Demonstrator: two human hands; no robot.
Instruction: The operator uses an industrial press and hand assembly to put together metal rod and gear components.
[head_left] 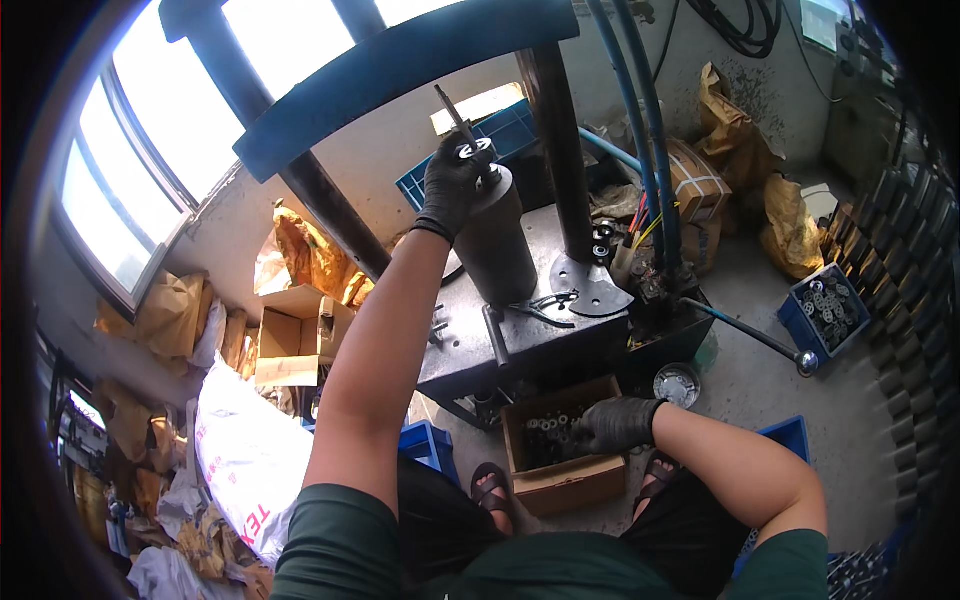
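Observation:
My left hand (453,188), in a dark glove, is closed at the top of an upright grey metal cylinder (500,250) on the press table. It grips a thin metal rod (455,113) that tilts up past the fingers, and a shiny ring (475,149) sits around the rod's lower part. My right hand (617,425), also gloved, reaches into an open cardboard box (570,488) on the floor that holds several small metal rings (548,427). Its fingertips are dark and partly hidden there, so whether they grip a ring does not show.
Pliers (545,310), a short bar (495,336) and a perforated metal plate (592,288) lie on the metal table (455,365). A blue press frame (405,80) arches overhead. A long lever (750,336) juts out right, near a blue bin (824,312) of metal parts.

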